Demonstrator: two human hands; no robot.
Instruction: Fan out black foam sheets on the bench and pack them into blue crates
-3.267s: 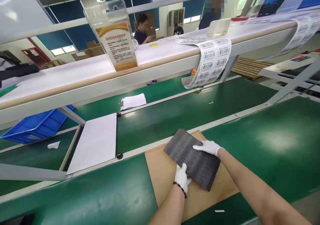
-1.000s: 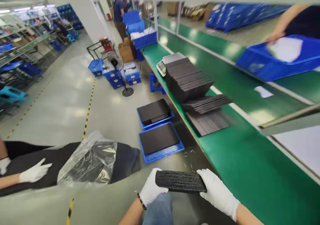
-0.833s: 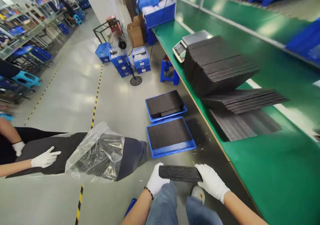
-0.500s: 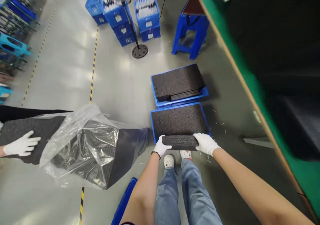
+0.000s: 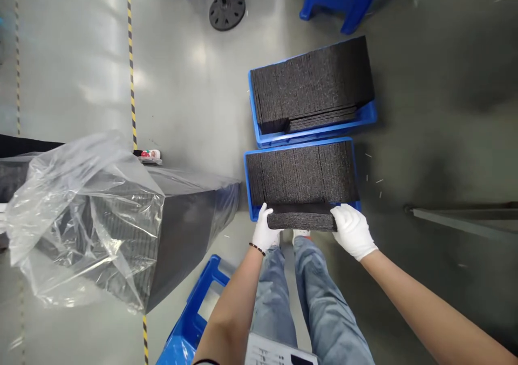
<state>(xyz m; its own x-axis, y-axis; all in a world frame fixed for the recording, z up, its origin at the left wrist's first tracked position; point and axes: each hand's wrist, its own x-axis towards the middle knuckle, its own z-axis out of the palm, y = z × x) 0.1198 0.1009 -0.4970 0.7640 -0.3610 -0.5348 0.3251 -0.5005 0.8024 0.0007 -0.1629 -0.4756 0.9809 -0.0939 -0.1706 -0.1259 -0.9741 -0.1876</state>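
A gloved left hand (image 5: 265, 231) and a gloved right hand (image 5: 353, 230) are gripping the two ends of a small stack of dark foam sheets (image 5: 301, 218), holding it level at the near edge of a blue floor crate (image 5: 247, 192). That crate is lying just past the person's jeans-clad legs (image 5: 307, 300) and is carrying a full layer of the same dark foam (image 5: 301, 171). At twelve o'clock from it, touching it, a second blue crate (image 5: 324, 134) is sitting with a taller, slightly fanned foam pile (image 5: 311, 81). At nine o'clock, a large dark block wrapped in clear plastic (image 5: 105, 214) is resting on the grey floor. A black-and-yellow floor line (image 5: 130, 68) is running past it, and a round black stand base (image 5: 227, 9) is showing at eleven o'clock.
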